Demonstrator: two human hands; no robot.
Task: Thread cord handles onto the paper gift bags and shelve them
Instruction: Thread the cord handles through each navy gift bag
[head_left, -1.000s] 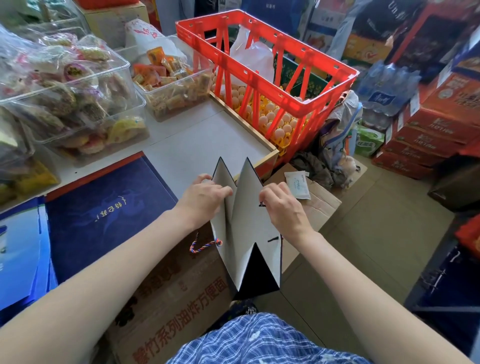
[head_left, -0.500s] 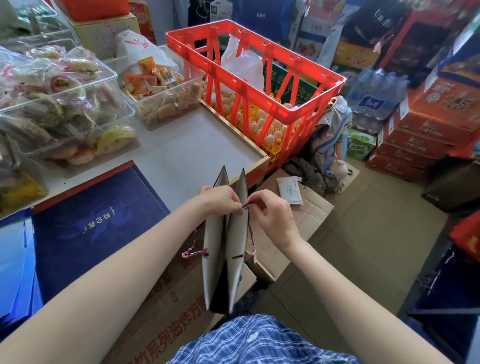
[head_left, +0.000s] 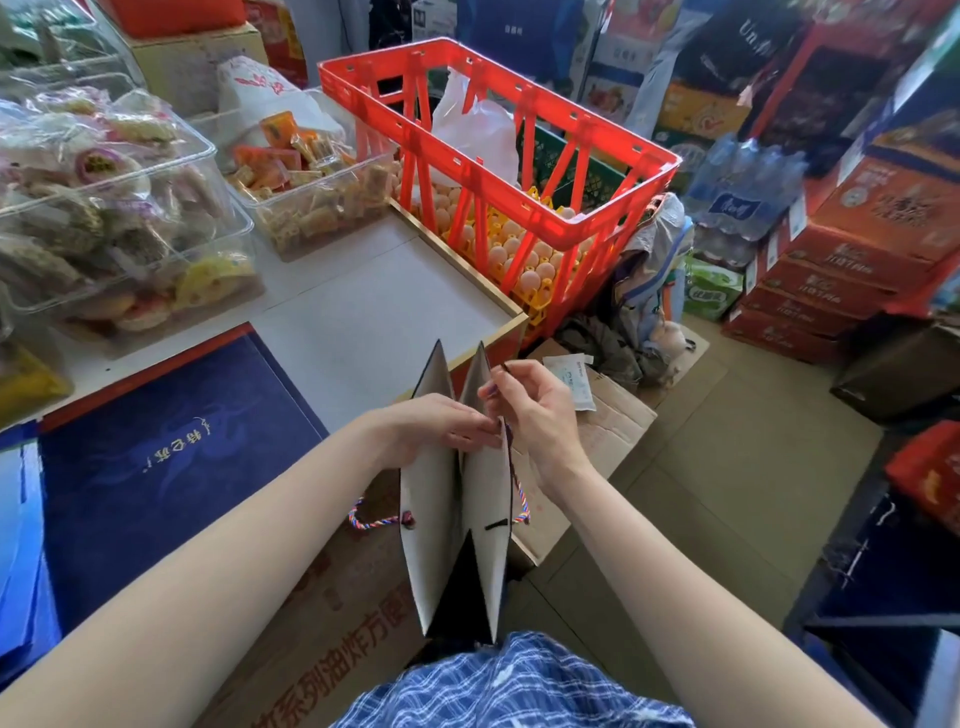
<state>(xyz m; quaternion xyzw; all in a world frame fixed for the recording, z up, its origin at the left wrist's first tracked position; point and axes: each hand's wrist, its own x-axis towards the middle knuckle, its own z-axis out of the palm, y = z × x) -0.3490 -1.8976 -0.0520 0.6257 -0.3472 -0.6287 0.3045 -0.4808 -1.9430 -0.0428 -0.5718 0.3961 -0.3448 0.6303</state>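
The bag (head_left: 457, 499) hangs folded and mouth-up in front of the person, just this side of the counter (head_left: 374, 322) corner and above a cardboard box (head_left: 597, 431). The left hand (head_left: 431, 423) grips its near panel at the rim, fingers curled over the edge. The right hand (head_left: 535, 410) pinches the dark tip of the cord (head_left: 519, 493) between thumb and forefinger, lifted just above the bag's right panel. The cord trails down outside that panel to a lower hole; a second cord loop (head_left: 371, 519) pokes out on the side nearer the counter, already knotted, it seems. The risk I see is the tip slipping from that light pinch: the cord could then slide back out of the hole. A hard tug could tear the paper round the hole or pull the far end through if its knot is small; I cannot tell whether it is knotted. With the panels folded so close, the tip might also go through the wrong layer.
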